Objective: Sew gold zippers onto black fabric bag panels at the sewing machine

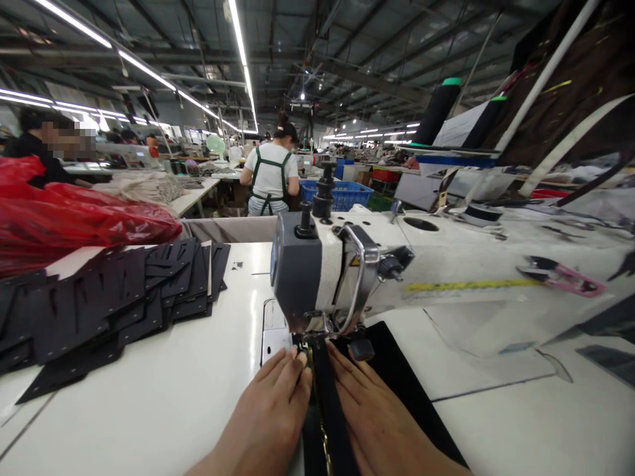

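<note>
A black fabric piece [397, 370] lies under the head of a white and grey sewing machine [297, 271]. Along it runs a dark strip with gold teeth, which looks like a zipper [325, 439]. My left hand [278, 403] rests on the left edge of the strip, fingers close together and fingertips pressing down just before the presser foot. On the other side, my right hand [370, 410] lies flat on the black fabric, fingers stretched toward the needle area. The needle itself is hidden behind the machine's metal parts.
Stacked dark cut pieces [104, 297] cover the left of the white table [198, 396], beside a red plastic bag [84, 211]. Pink-handled snips [565, 276] sit on the machine arm. Thread cones [439, 112] stand at right. A person [272, 168] stands ahead near a blue crate [342, 196].
</note>
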A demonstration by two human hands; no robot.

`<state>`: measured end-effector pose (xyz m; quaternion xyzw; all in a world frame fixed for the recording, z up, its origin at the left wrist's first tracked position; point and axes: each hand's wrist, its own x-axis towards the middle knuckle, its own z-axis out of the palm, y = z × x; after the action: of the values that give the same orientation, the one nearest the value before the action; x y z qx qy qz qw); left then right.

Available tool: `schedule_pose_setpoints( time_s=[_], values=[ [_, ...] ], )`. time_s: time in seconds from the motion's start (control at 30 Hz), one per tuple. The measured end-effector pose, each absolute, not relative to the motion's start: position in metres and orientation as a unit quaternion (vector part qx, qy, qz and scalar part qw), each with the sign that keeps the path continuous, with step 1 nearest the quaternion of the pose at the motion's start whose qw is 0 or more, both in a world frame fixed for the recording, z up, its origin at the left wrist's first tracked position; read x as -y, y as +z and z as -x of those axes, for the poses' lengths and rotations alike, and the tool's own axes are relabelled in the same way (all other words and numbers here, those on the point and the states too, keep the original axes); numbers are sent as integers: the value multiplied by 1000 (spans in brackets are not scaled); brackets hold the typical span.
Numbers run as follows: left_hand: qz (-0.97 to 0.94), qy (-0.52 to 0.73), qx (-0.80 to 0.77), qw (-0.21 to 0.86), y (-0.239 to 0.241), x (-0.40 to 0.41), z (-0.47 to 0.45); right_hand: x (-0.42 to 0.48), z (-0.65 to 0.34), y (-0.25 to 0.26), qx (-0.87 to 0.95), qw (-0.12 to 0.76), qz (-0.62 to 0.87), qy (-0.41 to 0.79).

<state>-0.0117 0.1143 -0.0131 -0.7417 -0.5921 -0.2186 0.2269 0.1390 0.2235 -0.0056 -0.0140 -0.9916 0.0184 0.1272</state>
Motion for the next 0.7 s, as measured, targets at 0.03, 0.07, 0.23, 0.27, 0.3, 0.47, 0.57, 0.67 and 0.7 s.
schedule_pose_setpoints(
  time_s=[0.03,0.07,0.23,0.27,0.3,0.47,0.57,0.67,0.7],
  values=[
    [748,-211,589,220,-7,-114,11,-224,-139,-5,992,124,8,6],
    [754,-203,587,215,-2,-115,11,-224,-138,-5,992,125,4,-5],
    [753,-194,587,227,5,-118,11,-224,-136,-4,987,163,2,-5],
    [754,-196,582,232,4,-119,11,-224,-136,-5,986,165,3,3],
    [755,-200,577,238,2,-119,12,-224,-135,-5,987,162,5,9],
    [752,-204,575,252,-3,-121,17,-225,-133,-2,988,151,18,20],
    [741,-217,595,225,-5,-124,18,-226,-134,2,984,171,26,40],
    [727,-234,618,188,-6,-123,18,-222,-142,-11,968,247,33,38],
    [726,-235,621,181,-6,-122,18,-218,-147,-19,955,292,28,28]
  ],
)
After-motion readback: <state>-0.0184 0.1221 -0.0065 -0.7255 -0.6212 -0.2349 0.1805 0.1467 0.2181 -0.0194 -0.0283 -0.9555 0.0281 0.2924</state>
